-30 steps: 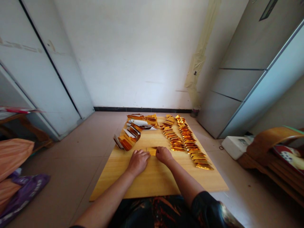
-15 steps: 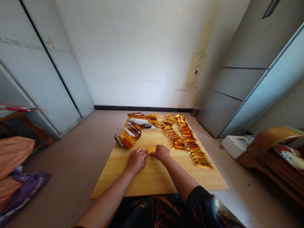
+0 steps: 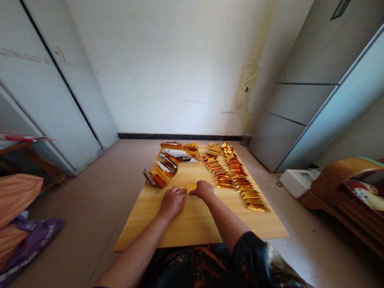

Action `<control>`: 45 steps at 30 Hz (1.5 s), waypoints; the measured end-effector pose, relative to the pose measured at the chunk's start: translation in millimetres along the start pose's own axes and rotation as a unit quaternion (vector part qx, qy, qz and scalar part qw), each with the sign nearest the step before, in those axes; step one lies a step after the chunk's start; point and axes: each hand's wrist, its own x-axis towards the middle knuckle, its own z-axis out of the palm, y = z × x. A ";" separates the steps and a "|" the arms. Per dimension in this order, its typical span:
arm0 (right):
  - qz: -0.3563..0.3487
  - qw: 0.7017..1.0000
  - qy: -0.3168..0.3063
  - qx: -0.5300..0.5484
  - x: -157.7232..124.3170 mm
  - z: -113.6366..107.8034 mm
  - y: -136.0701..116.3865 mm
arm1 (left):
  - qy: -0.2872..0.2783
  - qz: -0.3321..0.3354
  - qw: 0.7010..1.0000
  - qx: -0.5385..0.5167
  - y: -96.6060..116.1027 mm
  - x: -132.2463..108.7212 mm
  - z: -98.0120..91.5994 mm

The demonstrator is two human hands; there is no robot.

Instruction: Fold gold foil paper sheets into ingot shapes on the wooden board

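A small gold paper piece (image 3: 191, 187) lies on the wooden board (image 3: 198, 224) in front of me. My left hand (image 3: 172, 202) rests on the board with fingers curled, its fingertips pressing the paper's near-left edge. My right hand (image 3: 204, 189) is closed over the paper's right side, pinching it. Two rows of folded gold foil pieces (image 3: 237, 176) run along the board's right half. A fanned stack of gold foil sheets (image 3: 161, 175) lies at the far left of the board.
More foil sheets and a white roll (image 3: 177, 153) lie at the board's far end. A grey cabinet (image 3: 303, 120) stands right, a white box (image 3: 297, 183) and wooden chair (image 3: 348, 180) beside it. Orange and purple bags (image 3: 21, 224) lie on the floor left.
Both hands have slid slightly away from me along the board with the gold paper piece; the right hand has closed further over its right side.
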 end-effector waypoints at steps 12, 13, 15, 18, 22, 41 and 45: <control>-0.031 0.998 0.020 0.046 10.7 8.5 26.2 | -0.024 -0.028 0.999 -0.012 2.0 0.2 -4.1; -0.031 0.998 0.019 0.050 10.4 8.6 27.6 | -0.026 -0.028 0.999 -0.011 1.9 0.2 -4.0; -0.030 0.998 0.019 0.057 9.6 9.2 30.5 | -0.028 -0.026 0.999 -0.009 1.5 -0.1 -4.1; -0.024 0.997 0.025 0.067 7.8 10.4 35.7 | -0.023 -0.024 0.999 -0.007 2.0 -0.2 -4.1; -0.011 0.996 0.034 0.079 3.5 10.8 45.6 | -0.013 -0.022 1.000 0.000 4.5 0.4 -3.7; -0.110 0.985 0.127 0.049 -5.3 18.9 49.7 | -0.008 -0.013 1.000 -0.001 8.2 0.5 -3.3; -0.114 0.983 0.132 0.056 -7.3 20.7 51.3 | -0.010 0.001 1.000 -0.008 6.9 0.9 -0.8</control>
